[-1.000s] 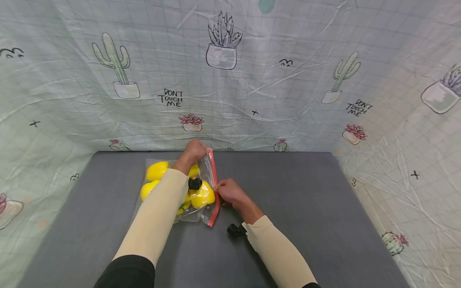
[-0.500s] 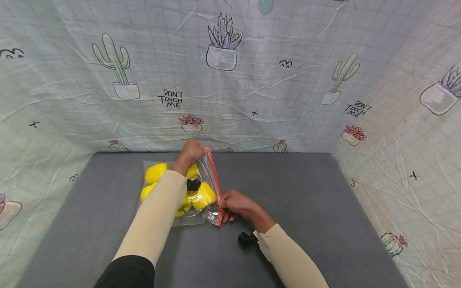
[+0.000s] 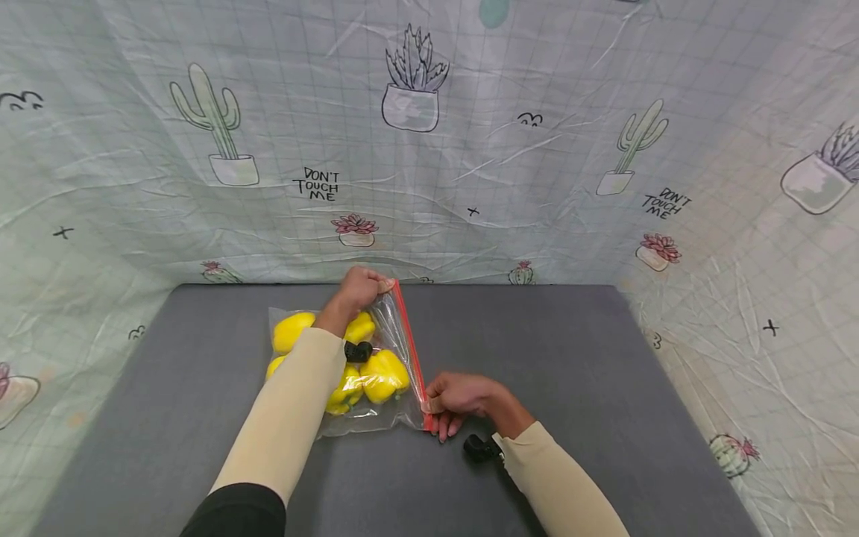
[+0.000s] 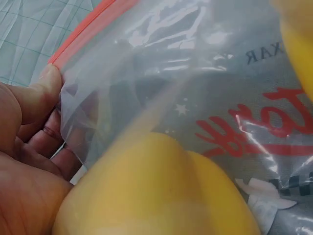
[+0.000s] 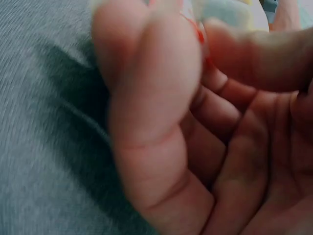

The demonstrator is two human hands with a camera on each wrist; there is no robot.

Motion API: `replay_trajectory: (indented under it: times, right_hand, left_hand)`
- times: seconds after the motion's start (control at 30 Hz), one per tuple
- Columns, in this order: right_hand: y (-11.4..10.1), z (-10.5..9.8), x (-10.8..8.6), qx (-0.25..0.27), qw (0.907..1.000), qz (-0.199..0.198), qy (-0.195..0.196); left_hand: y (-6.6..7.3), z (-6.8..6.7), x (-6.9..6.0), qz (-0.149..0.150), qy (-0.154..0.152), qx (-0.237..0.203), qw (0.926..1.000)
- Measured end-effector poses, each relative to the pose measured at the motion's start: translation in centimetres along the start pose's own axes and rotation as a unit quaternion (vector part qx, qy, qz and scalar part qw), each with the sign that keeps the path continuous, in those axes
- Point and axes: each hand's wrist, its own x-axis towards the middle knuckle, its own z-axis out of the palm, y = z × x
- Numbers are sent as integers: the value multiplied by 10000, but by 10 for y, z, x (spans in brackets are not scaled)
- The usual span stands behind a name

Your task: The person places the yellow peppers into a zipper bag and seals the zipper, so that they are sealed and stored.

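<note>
A clear zip bag [image 3: 365, 423] with a red zip strip [image 3: 411, 343] lies on the grey table, holding several yellow bell peppers [image 3: 384, 375]. My left hand [image 3: 359, 289] pinches the far corner of the bag at the strip's end. In the left wrist view, the thumb and curled fingers grip that corner beside a yellow pepper [image 4: 156, 191], and printed red lettering [image 4: 264, 120] shows on the plastic. At the near end of the strip, my right hand [image 3: 459, 401] pinches the red edge between thumb and forefinger. The left forearm hides part of the bag.
The grey table [image 3: 537, 358] runs back to a hanging cloth [image 3: 429, 149] printed with cactus drawings, which also drapes along both sides. A small black camera [image 3: 479, 449] sits at the right wrist, and another camera [image 3: 359, 351] at the left.
My right hand has slid along the red strip toward the near corner, moving right and closer to me. The strip now looks straighter, and the bag has shifted slightly nearer. My left hand stays at the far corner.
</note>
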Motion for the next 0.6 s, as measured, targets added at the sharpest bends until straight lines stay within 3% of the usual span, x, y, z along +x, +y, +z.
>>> replay_trajectory:
  times: [0.17, 0.27, 0.37, 0.47, 0.53, 0.6]
  right_hand:
    - [0, -1, -2, -134, 9991, 121, -394]
    - [-3, -2, -1, -227, 9993, -91, -279]
    - [-5, -5, 7, -93, 9978, -507, 417]
    - [-8, -6, 17, 10, 9865, -939, 1344]
    - [-10, -6, 21, 22, 9785, -1005, 1798]
    - [-11, -6, 23, 56, 9754, -924, 2002]
  left_hand:
    - [-2, 1, 0, 115, 55, -95, 9999]
    - [-3, 2, 0, 269, 67, -181, 9995]
    - [-3, 4, -1, 396, 3, -275, 9988]
    - [-1, 5, -5, 458, -152, -263, 9985]
    - [1, 4, -8, 544, -278, -198, 9979]
    - [3, 1, -12, 653, -341, -130, 9972]
